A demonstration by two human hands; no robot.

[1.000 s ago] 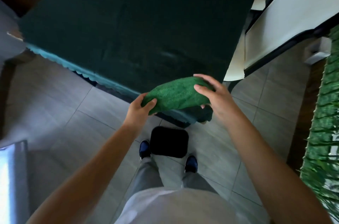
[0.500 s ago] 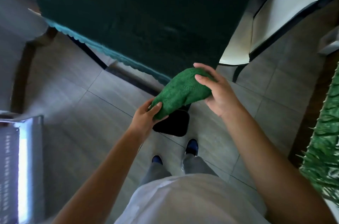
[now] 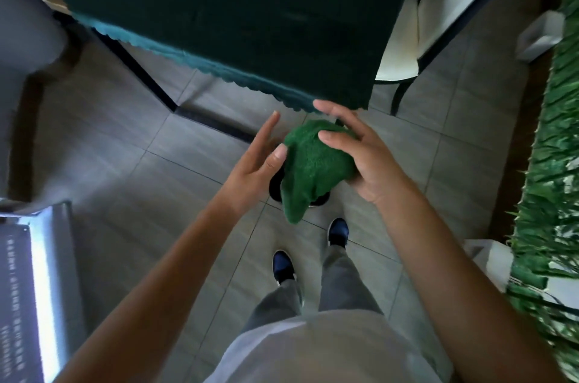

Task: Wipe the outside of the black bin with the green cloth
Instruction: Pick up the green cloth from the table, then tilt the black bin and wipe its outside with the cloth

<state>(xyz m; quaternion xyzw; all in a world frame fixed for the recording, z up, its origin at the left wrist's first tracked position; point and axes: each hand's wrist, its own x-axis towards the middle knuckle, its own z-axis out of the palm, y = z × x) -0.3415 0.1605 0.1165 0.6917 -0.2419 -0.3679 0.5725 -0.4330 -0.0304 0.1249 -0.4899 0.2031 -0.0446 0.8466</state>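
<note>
Right hand [image 3: 369,160] grips bunched cloth [image 3: 313,166] above the bin [image 3: 275,191], ready to wipe; left hand [image 3: 257,163] open.

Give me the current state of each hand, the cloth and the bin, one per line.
Right hand: grips the bunched green terry cloth, thumb on top.
Left hand: fingers straight, thumb tip touching the cloth's edge, holding nothing.
Bunched green terry cloth: held in the air, one corner hanging down, above the bin.
Black plastic bin: standing on the grey tiled floor, mostly hidden behind the cloth, not yet wiped.
</note>
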